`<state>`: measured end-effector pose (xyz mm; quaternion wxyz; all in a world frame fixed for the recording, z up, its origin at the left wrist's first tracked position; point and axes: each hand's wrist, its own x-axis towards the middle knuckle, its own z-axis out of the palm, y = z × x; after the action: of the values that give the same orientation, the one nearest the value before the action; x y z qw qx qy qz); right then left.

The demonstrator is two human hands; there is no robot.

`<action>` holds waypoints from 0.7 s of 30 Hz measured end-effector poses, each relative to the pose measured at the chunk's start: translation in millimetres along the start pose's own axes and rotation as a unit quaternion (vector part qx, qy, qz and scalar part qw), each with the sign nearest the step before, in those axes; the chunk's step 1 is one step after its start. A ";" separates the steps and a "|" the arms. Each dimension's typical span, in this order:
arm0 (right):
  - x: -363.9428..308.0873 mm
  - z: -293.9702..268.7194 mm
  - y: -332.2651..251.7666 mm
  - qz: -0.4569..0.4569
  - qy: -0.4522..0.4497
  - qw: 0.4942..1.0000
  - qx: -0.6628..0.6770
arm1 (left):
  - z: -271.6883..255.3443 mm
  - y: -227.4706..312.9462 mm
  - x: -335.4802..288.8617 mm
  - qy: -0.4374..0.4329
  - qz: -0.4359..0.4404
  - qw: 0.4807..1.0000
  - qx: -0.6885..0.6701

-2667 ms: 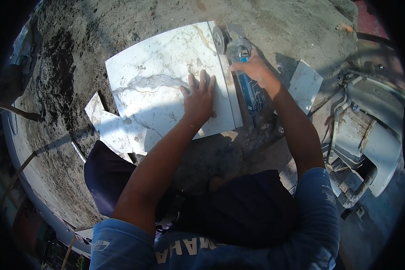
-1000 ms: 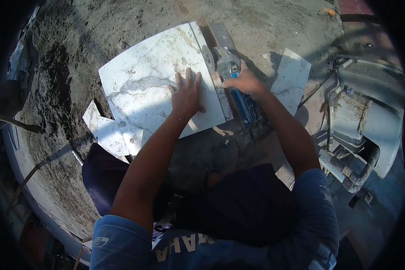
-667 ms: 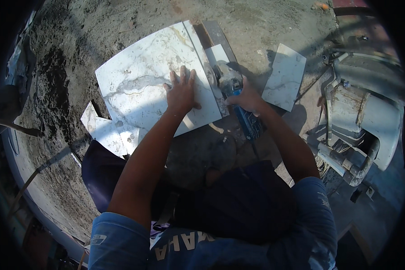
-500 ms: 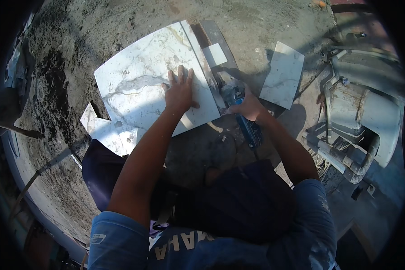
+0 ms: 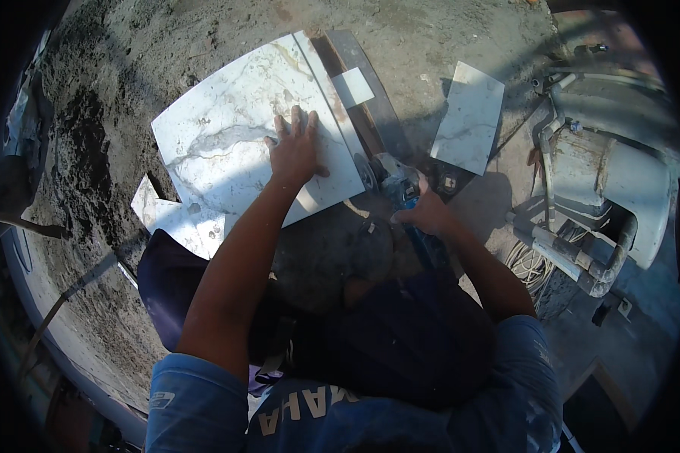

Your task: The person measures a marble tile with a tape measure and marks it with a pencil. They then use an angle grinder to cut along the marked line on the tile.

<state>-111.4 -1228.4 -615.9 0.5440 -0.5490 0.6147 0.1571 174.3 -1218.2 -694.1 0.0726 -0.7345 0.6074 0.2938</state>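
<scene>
A large white marble-patterned tile (image 5: 227, 136) lies in front of me, with a dark line along its right side. My left hand (image 5: 295, 155) presses flat on it, fingers spread. In my right hand (image 5: 431, 211) is a blue angle grinder (image 5: 408, 190), gripped around its body. Its disc (image 5: 366, 173) stands at the tile's right edge, near the lower corner; whether it touches the tile I cannot tell. A small white tile piece (image 5: 352, 87) rests on the dark board (image 5: 378, 102) just right of the large tile.
To the right lies a cut tile piece (image 5: 468, 121). Broken tile (image 5: 177, 219) sits at the lower left of the large one. Farther right are a dirty white basin-like object (image 5: 635, 189), pipes (image 5: 555, 249) and a coiled cable (image 5: 529, 268). Rough soil (image 5: 91, 151) covers the left.
My right hand has drawn the grinder slightly down toward me, along the tile's right edge. My left hand stays flat on the tile. The whole view has shifted slightly.
</scene>
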 end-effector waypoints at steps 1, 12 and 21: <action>-1.6 1.4 4.7 -0.006 0.011 1.000 -0.018 | 0.2 0.7 0.1 0.002 0.002 1.000 0.001; -24.7 8.8 42.3 -0.009 0.016 1.000 0.002 | -1.0 0.7 2.0 -0.008 -0.002 1.000 0.007; -24.2 10.2 42.9 -0.026 0.026 0.999 -0.014 | -1.1 1.0 0.8 -0.013 -0.002 1.000 -0.004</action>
<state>-147.4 -1193.2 -616.6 0.5241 -0.5761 0.6120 0.1377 173.8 -1219.7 -693.3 0.0778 -0.7320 0.6039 0.3057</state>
